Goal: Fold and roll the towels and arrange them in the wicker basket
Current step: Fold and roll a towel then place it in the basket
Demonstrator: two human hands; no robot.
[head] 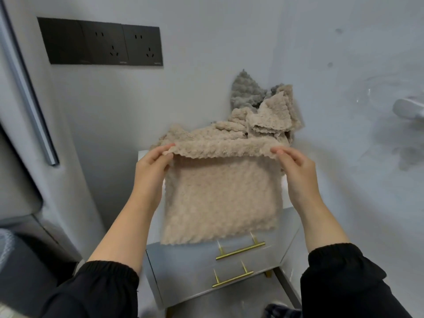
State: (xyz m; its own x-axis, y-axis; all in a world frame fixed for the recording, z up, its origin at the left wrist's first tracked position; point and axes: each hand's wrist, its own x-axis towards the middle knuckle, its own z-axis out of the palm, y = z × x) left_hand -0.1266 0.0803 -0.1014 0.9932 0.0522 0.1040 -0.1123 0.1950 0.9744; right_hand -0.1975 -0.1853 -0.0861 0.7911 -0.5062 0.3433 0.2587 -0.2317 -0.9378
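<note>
Fingers of left hand (151,166) and right hand (296,171) pinch top corners of the beige towel (220,196) over the bench (286,226), drawers (183,255) closed, loose towels (252,125) heaped behind.

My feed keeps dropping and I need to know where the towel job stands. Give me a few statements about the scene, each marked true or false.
1. The left hand and the right hand each pinch the top edge of one beige towel. True.
2. The held towel is already rolled. False: it hangs open and flat in front of the cabinet.
3. A loose pile of towels sits behind it against the wall, with a grey towel among the beige ones. True.
4. The wicker basket stands on the cabinet. False: no basket is in view.
5. The drawers have black knobs. False: they have brass bar handles.
</note>
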